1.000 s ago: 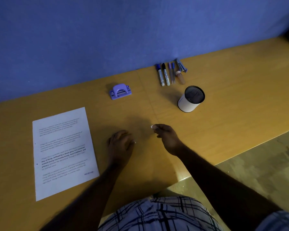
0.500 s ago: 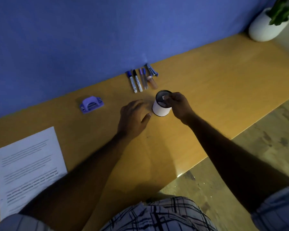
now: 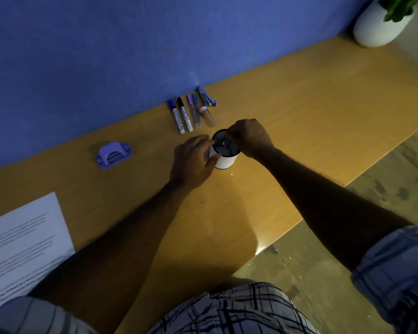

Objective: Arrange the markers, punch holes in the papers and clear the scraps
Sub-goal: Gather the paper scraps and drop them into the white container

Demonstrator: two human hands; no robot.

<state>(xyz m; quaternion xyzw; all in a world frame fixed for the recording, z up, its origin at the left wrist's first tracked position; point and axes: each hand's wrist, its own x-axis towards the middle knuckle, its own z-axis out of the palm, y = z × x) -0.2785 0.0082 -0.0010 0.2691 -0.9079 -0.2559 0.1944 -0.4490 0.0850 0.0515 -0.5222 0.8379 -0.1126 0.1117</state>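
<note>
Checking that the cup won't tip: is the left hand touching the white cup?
Touching. The head view shows the left hand wrapped against the white cup, thumb pressed on its side wall and a finger at the rim, with no gap between them.

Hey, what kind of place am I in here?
Probably an office or study desk: a wooden desk against a blue wall, with markers, a hole punch and a printed paper.

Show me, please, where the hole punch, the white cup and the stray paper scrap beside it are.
hole punch (image 3: 114, 155): head view, on its purple arched top.
white cup (image 3: 225, 160): head view, on its white side wall.
paper scrap (image 3: 232, 174): head view, on the white dot itself.
</note>
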